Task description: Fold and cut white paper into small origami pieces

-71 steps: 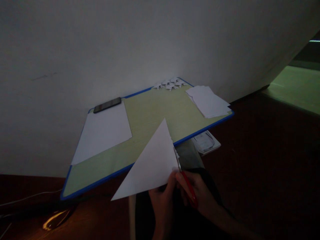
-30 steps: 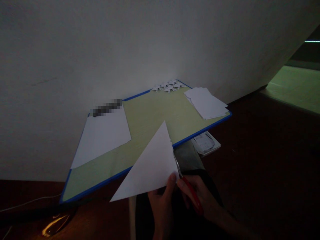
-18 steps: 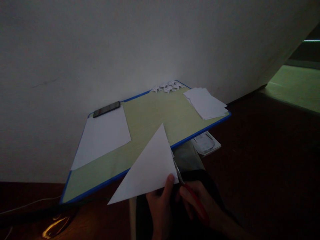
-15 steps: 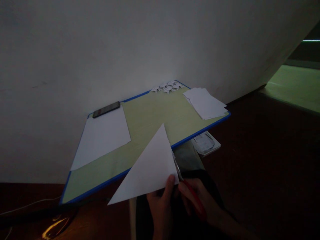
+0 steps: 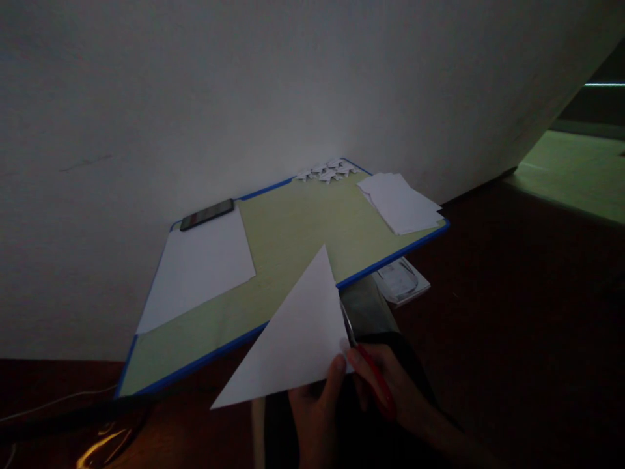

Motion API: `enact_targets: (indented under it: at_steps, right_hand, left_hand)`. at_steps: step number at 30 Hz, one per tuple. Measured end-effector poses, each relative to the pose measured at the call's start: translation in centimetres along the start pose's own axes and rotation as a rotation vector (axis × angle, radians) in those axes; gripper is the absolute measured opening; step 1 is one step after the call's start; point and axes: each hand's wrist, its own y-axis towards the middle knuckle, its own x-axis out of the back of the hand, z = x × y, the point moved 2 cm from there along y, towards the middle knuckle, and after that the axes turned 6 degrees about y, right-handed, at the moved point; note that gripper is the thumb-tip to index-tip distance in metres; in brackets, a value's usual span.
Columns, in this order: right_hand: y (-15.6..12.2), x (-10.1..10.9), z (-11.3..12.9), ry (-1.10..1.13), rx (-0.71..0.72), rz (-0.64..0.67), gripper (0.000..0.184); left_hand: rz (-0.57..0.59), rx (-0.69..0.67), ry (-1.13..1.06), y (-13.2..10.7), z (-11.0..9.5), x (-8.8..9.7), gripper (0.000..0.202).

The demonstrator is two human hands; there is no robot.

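A white sheet of paper (image 5: 293,339), folded or cut to a triangle, is pinched at its lower right corner by my left hand (image 5: 317,407), thumb on top. My right hand (image 5: 390,387) grips red-handled scissors (image 5: 375,381). Their metal blades lie along the paper's right edge and point away from me; whether they are biting into the paper is hard to make out. The paper's upper tip reaches over the near edge of a pale green table (image 5: 293,228) with a blue rim.
White sheets (image 5: 200,267) lie on the table's left with a dark phone (image 5: 208,215) at their back edge. Small folded paper pieces (image 5: 327,170) sit at the back, a stack of paper (image 5: 400,203) at right. A booklet (image 5: 401,281) shows below. The wall (image 5: 273,91) stands behind.
The paper has shifted slightly right and down with my left hand. The scissors have moved a little, and the ragged bits along the paper's right edge no longer show.
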Motion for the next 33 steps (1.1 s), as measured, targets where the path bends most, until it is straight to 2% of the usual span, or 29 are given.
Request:
enact_targets:
  at_steps: [3,7,14,22,28,33]
  right_hand:
    - [0.1,0.3,0.0,-0.027,0.002,0.0,0.068]
    - [0.3,0.6,-0.3,-0.029,-0.019,-0.006,0.072]
    - [0.3,0.6,-0.4,0.016,-0.034,-0.023,0.068]
    - [0.1,0.8,-0.7,0.037,-0.008,-0.144,0.067]
    - [0.1,0.3,0.1,0.052,-0.01,-0.071,0.068]
    - [0.3,0.1,0.1,0.102,0.027,-0.1,0.064]
  left_hand:
    - [0.018,0.029,0.016,0.0,0.6,0.1,0.05]
    - [-0.019,0.05,0.017,-0.1,1.1,0.4,0.06]
    - [0.021,0.127,-0.005,-0.3,1.9,0.9,0.056]
    - [-0.071,0.14,-0.07,-1.3,3.0,0.0,0.065]
    - [-0.074,0.138,-0.052,-1.3,3.8,0.2,0.068]
    - [-0.05,0.157,-0.066,-1.2,4.3,0.3,0.069]
